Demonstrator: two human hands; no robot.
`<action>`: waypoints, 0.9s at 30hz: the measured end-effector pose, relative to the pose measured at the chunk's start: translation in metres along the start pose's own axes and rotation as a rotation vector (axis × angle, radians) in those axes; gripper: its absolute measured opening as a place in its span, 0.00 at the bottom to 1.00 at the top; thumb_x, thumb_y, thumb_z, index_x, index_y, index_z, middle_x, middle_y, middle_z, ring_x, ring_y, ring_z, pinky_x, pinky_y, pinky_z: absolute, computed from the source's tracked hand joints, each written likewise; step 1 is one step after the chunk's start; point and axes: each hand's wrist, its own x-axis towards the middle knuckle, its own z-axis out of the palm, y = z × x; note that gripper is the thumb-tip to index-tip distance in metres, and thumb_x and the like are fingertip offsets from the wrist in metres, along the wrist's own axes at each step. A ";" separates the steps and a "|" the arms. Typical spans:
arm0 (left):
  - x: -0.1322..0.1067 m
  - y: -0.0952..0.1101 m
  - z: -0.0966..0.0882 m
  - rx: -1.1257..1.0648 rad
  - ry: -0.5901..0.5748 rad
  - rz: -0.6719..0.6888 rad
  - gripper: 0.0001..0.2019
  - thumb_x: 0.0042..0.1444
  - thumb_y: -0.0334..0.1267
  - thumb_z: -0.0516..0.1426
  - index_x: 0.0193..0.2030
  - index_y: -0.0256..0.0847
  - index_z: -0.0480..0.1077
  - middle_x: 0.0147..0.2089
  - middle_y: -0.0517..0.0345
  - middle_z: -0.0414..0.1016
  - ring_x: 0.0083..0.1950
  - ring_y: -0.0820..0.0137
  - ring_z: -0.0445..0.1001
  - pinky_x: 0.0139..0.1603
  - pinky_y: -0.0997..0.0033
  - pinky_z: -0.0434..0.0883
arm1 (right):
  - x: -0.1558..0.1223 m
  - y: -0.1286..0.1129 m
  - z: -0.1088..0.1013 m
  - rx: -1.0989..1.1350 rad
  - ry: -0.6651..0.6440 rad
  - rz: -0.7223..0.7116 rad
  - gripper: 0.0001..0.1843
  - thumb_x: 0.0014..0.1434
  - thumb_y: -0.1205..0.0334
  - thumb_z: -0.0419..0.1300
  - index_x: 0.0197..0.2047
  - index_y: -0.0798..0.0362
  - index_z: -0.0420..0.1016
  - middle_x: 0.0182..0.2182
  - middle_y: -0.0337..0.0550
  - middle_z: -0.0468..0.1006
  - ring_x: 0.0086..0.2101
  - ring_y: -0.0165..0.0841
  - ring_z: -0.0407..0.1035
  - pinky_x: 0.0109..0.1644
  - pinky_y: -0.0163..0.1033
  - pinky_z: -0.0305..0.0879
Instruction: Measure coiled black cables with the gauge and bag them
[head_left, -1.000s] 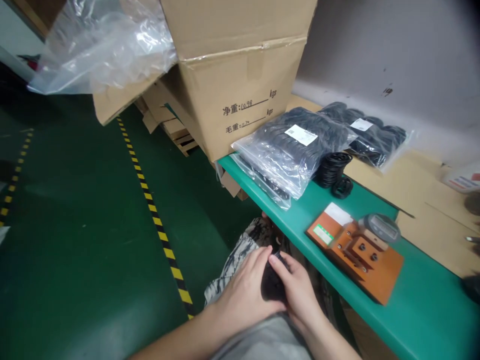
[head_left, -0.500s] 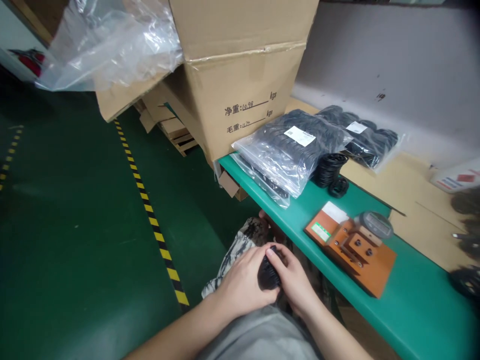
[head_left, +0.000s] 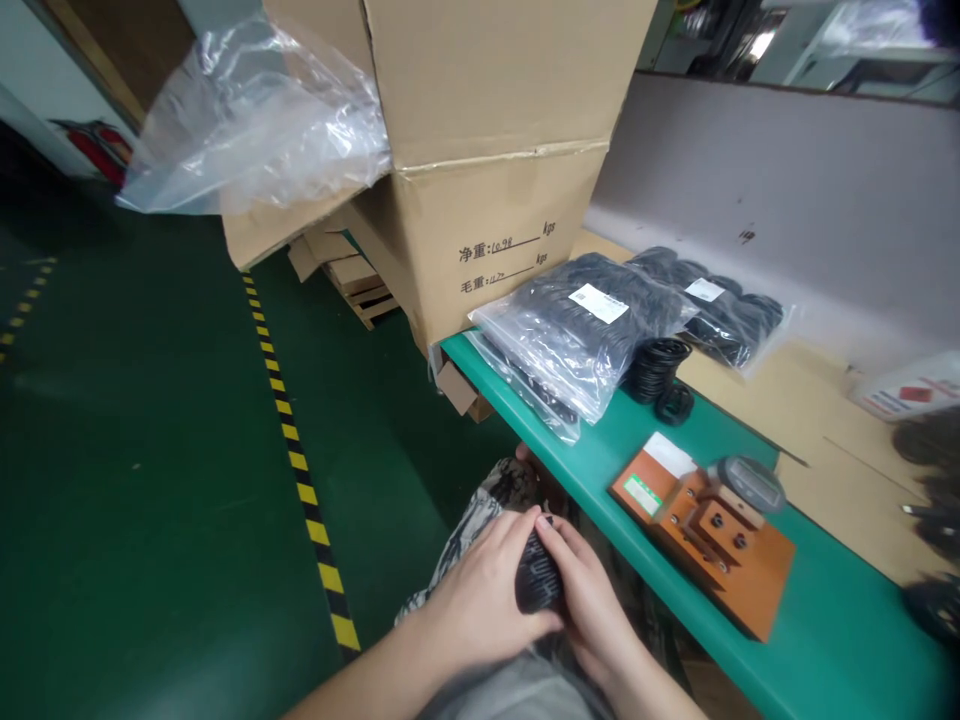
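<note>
Above my lap, my left hand (head_left: pixel 484 585) and my right hand (head_left: pixel 589 590) are closed around a bundle of black rings (head_left: pixel 537 578). The bundle shows a ribbed side between my palms, and my fingers hide its far side and ends. On the green table to the right lies an orange gauge fixture (head_left: pixel 720 570) with a round digital dial (head_left: pixel 747 482). Behind it stand a stack of black rings (head_left: pixel 654 368) and a smaller loose coil (head_left: pixel 674 404).
A large cardboard box (head_left: pixel 502 210) rises at the table's far end, with clear plastic (head_left: pixel 300 140) over its flap. Clear bags of black rings (head_left: pixel 577 335) lie beside it. A white container (head_left: pixel 911 385) stands far right. Yellow-black tape (head_left: pixel 298 460) crosses the green floor.
The view has tilted up a little, so the table and box sit lower in the picture. Both hands keep hold of the ring bundle, and more of its ribbed side shows.
</note>
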 end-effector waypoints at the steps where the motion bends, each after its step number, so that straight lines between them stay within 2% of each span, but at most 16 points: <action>1: 0.000 0.000 -0.002 -0.006 -0.018 -0.003 0.48 0.41 0.41 0.69 0.69 0.43 0.54 0.64 0.43 0.64 0.64 0.48 0.64 0.63 0.47 0.66 | 0.000 -0.001 0.002 0.011 0.006 0.011 0.22 0.49 0.45 0.70 0.39 0.53 0.78 0.36 0.43 0.80 0.40 0.41 0.74 0.41 0.39 0.70; 3: 0.001 0.000 -0.006 -0.003 -0.005 0.003 0.46 0.43 0.39 0.68 0.69 0.43 0.55 0.63 0.43 0.65 0.64 0.48 0.65 0.63 0.47 0.66 | 0.001 -0.002 0.006 0.032 0.009 0.018 0.21 0.48 0.46 0.71 0.38 0.53 0.78 0.35 0.42 0.80 0.40 0.42 0.74 0.41 0.38 0.70; 5: 0.002 0.001 -0.007 -0.005 0.054 0.011 0.40 0.46 0.35 0.65 0.67 0.43 0.58 0.60 0.45 0.68 0.61 0.51 0.67 0.62 0.49 0.67 | 0.002 -0.003 0.010 0.033 -0.002 0.016 0.21 0.49 0.45 0.71 0.37 0.53 0.78 0.34 0.42 0.81 0.41 0.42 0.74 0.42 0.38 0.71; 7: 0.002 0.000 -0.009 -0.049 0.114 -0.003 0.36 0.47 0.33 0.64 0.64 0.43 0.61 0.58 0.46 0.70 0.60 0.53 0.68 0.62 0.51 0.67 | 0.002 -0.004 0.011 -0.006 -0.027 0.023 0.21 0.53 0.42 0.67 0.39 0.52 0.78 0.37 0.42 0.81 0.43 0.42 0.74 0.44 0.40 0.71; 9: 0.003 -0.005 -0.012 -0.162 0.159 -0.071 0.34 0.46 0.35 0.65 0.62 0.42 0.64 0.59 0.47 0.70 0.60 0.53 0.69 0.63 0.52 0.66 | 0.002 -0.011 0.009 -0.143 -0.075 0.002 0.23 0.58 0.40 0.62 0.44 0.50 0.78 0.43 0.43 0.80 0.46 0.43 0.73 0.47 0.42 0.70; 12: 0.005 -0.015 -0.021 -0.477 0.190 -0.223 0.31 0.47 0.39 0.66 0.59 0.39 0.66 0.58 0.45 0.72 0.58 0.54 0.71 0.62 0.54 0.67 | 0.000 -0.035 0.005 -0.512 -0.201 -0.172 0.22 0.60 0.43 0.61 0.51 0.49 0.76 0.48 0.45 0.79 0.51 0.45 0.71 0.53 0.45 0.68; 14: 0.007 -0.020 -0.029 -0.681 0.225 -0.297 0.28 0.50 0.41 0.66 0.57 0.37 0.67 0.56 0.45 0.75 0.57 0.55 0.73 0.61 0.56 0.67 | 0.003 -0.061 0.008 -0.729 -0.254 -0.361 0.18 0.60 0.48 0.62 0.48 0.51 0.76 0.44 0.47 0.80 0.46 0.45 0.74 0.51 0.46 0.69; 17: 0.013 -0.021 -0.040 -0.878 0.332 -0.355 0.27 0.50 0.43 0.67 0.55 0.38 0.69 0.55 0.47 0.76 0.57 0.55 0.73 0.61 0.57 0.66 | 0.019 -0.106 0.022 -1.074 -0.074 -0.792 0.12 0.66 0.54 0.56 0.46 0.51 0.74 0.41 0.47 0.80 0.42 0.42 0.74 0.47 0.43 0.69; 19: 0.017 -0.018 -0.044 -1.008 0.375 -0.346 0.27 0.49 0.43 0.68 0.55 0.39 0.70 0.55 0.48 0.77 0.57 0.55 0.73 0.62 0.56 0.66 | 0.037 -0.132 0.035 -1.455 0.087 -1.058 0.12 0.66 0.59 0.55 0.48 0.56 0.72 0.41 0.51 0.77 0.43 0.43 0.72 0.47 0.43 0.67; 20: 0.019 -0.015 -0.045 -1.066 0.379 -0.328 0.26 0.49 0.43 0.68 0.55 0.40 0.70 0.55 0.49 0.77 0.57 0.55 0.73 0.62 0.55 0.66 | 0.047 -0.142 0.041 -1.719 0.170 -1.120 0.13 0.66 0.59 0.56 0.49 0.58 0.71 0.41 0.53 0.76 0.43 0.45 0.71 0.46 0.44 0.67; 21: 0.020 -0.013 -0.046 -1.108 0.375 -0.303 0.26 0.49 0.43 0.68 0.54 0.40 0.70 0.55 0.49 0.77 0.57 0.55 0.74 0.62 0.55 0.66 | 0.056 -0.150 0.045 -1.802 0.196 -1.130 0.15 0.63 0.59 0.60 0.49 0.60 0.71 0.42 0.57 0.75 0.43 0.49 0.70 0.44 0.47 0.66; 24: 0.022 -0.006 -0.047 -1.122 0.357 -0.232 0.25 0.50 0.42 0.67 0.55 0.41 0.71 0.55 0.49 0.77 0.57 0.56 0.74 0.62 0.56 0.66 | 0.074 -0.163 0.052 -1.943 0.189 -1.149 0.13 0.58 0.62 0.63 0.45 0.60 0.73 0.37 0.57 0.74 0.38 0.51 0.69 0.40 0.47 0.63; 27: 0.025 0.000 -0.052 -1.042 0.365 -0.170 0.25 0.51 0.41 0.67 0.55 0.41 0.70 0.54 0.51 0.77 0.56 0.58 0.73 0.60 0.60 0.68 | 0.077 -0.169 0.049 -2.018 0.176 -1.174 0.07 0.59 0.67 0.59 0.42 0.59 0.72 0.35 0.54 0.73 0.37 0.48 0.69 0.38 0.44 0.60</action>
